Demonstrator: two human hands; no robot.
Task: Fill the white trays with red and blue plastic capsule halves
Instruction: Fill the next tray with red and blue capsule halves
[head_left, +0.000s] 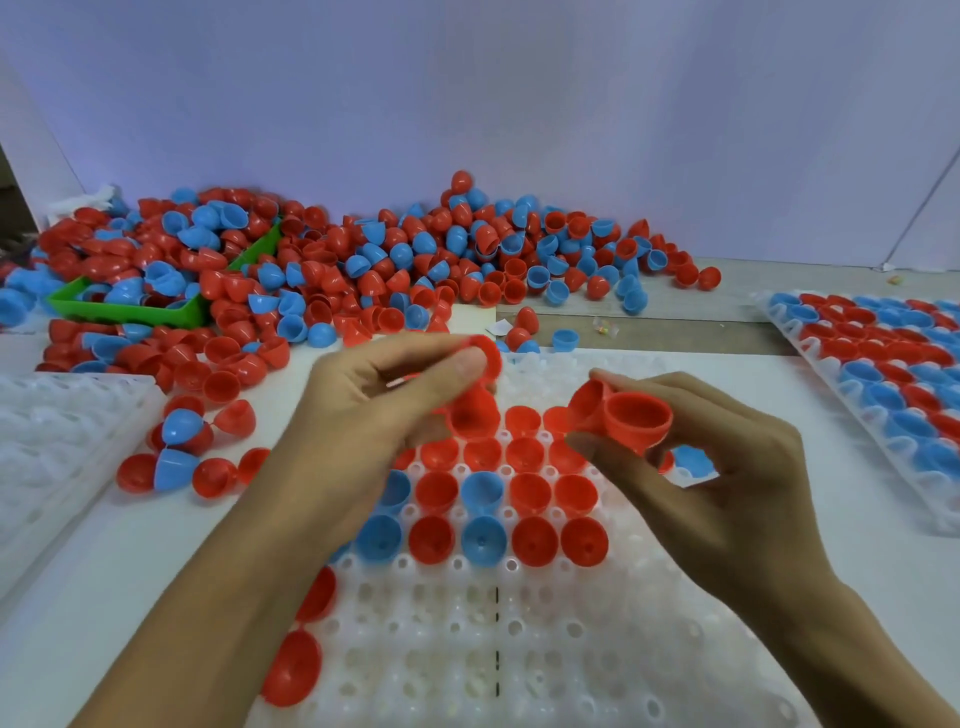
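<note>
Over the white tray (519, 649), left hand (363, 415) and right hand (717, 467) each pinch red capsule halves (636, 421).

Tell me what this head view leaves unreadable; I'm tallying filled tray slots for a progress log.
- Centre white plastic tray: slots beneath the left hand and right hand are covered.
- Filled white tray of red and blue halves: cut off by the right edge.
- Green plastic bin: interior buried under capsule halves.
- Empty white tray: cropped at the left edge, blurred.
</note>
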